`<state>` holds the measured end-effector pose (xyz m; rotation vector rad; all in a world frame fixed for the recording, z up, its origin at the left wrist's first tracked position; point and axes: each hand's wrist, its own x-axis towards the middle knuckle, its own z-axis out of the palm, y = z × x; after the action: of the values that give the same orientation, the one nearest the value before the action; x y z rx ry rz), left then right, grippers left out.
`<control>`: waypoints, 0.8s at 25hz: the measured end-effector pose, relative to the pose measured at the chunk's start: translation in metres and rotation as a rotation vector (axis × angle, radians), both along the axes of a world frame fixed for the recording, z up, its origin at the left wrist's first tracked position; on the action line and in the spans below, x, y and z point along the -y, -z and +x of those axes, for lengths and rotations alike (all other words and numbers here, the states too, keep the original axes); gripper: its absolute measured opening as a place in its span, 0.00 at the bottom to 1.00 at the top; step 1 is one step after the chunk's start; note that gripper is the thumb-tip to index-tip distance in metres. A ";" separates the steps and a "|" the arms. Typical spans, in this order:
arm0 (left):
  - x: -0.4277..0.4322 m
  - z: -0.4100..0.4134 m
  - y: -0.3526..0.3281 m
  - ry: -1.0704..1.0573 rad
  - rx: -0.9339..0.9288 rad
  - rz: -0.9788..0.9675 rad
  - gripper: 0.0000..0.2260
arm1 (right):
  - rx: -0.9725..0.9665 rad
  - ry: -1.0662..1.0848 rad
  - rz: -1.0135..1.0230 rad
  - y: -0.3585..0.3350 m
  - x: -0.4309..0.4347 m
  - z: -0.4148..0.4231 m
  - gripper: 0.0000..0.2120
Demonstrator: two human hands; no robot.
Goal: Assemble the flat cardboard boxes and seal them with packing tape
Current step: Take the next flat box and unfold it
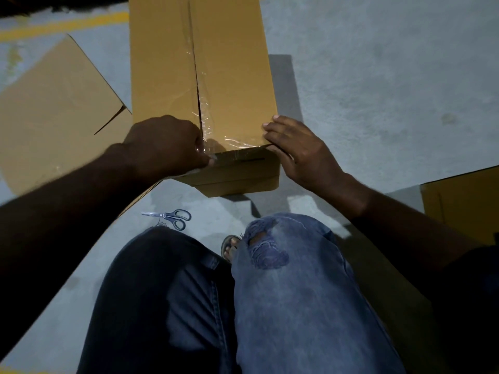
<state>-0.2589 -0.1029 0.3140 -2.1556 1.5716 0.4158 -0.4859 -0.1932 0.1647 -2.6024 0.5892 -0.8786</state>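
**On the floor (378, 90): sealing a seam**

Before the knees (283, 233) stands the cardboard box (167, 63), clear tape (205, 114) along its top seam; the left hand (164, 144), fingers curled, pinches the tape at the near edge; the right hand (299, 152) lies flat on the near right corner, fingers straight together; scissors (172, 217) lie nearer, left.
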 end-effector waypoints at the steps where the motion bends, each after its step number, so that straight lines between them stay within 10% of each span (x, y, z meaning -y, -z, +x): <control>1: 0.001 -0.001 0.004 0.012 0.023 0.000 0.23 | -0.013 0.001 -0.014 -0.003 0.000 0.001 0.11; 20: 0.014 -0.004 0.019 0.013 -0.008 0.010 0.15 | -0.428 -0.144 -0.200 -0.021 0.006 0.059 0.24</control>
<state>-0.2628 -0.1171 0.2948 -2.1374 1.5842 0.4275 -0.4270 -0.1987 0.1861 -2.9951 0.4270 -0.3491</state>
